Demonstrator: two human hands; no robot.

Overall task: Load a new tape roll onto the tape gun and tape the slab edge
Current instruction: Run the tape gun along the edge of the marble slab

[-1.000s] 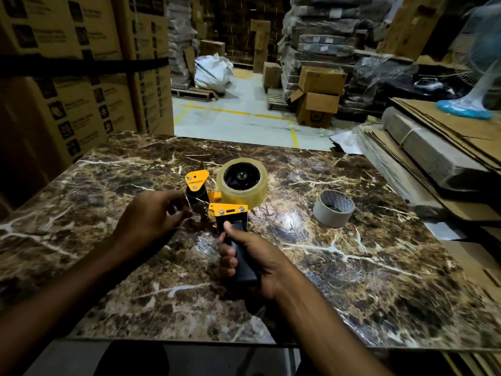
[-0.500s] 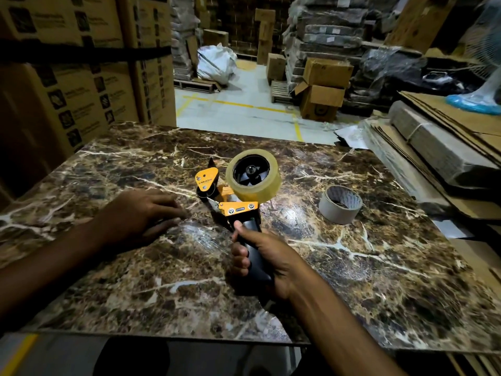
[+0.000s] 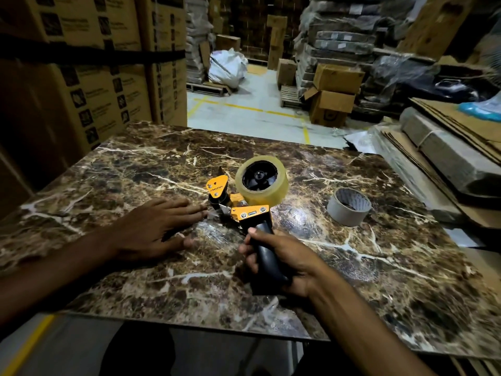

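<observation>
Right hand (image 3: 287,256) around tape gun (image 3: 244,204)

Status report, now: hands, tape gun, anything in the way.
Right hand gripping tape gun handle. Left hand flat on slab. Tape roll loaded. Empty core off right.

A polished stone slab (image 3: 379,267), dark brown with pale veins, shines glossy under the light. On it, a tape gun (image 3: 244,210) has painted orange metal plates, silver screws and a smooth matt black plastic handle. Its tape roll (image 3: 267,192) is glossy, clear yellowish plastic film. A spare roll (image 3: 349,207) looks matt grey. Brown cardboard boxes (image 3: 332,100) look dull and papery.
</observation>
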